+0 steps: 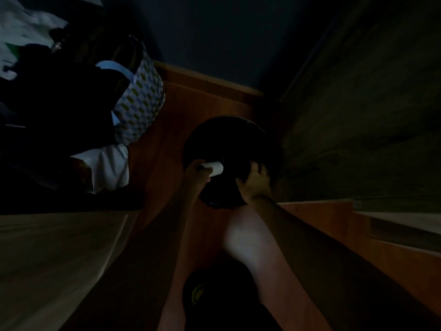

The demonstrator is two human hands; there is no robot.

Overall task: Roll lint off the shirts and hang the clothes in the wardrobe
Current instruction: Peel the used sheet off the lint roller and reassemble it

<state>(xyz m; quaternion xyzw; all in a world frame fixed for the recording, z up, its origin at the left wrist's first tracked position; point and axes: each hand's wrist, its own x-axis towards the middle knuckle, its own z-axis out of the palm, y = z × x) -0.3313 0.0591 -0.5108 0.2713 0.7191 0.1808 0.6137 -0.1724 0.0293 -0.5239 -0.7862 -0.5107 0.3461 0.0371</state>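
Note:
The scene is very dark. A black garment (229, 144) lies bunched in a rounded heap on the reddish wooden floor (171, 130). My left hand (194, 174) grips the handle of a white lint roller (212, 168), whose roll lies on the garment's left part. My right hand (254, 181) grips the garment's near right edge, fingers curled into the cloth. The garment's shape and folds are lost in the dark.
A patterned laundry basket (140, 101) heaped with dark clothes stands at the left, a white cloth (108, 167) hanging below it. A dark wooden wardrobe panel (358, 115) rises at the right, a pale ledge (403, 219) beneath it. My knee (245, 237) is below the hands.

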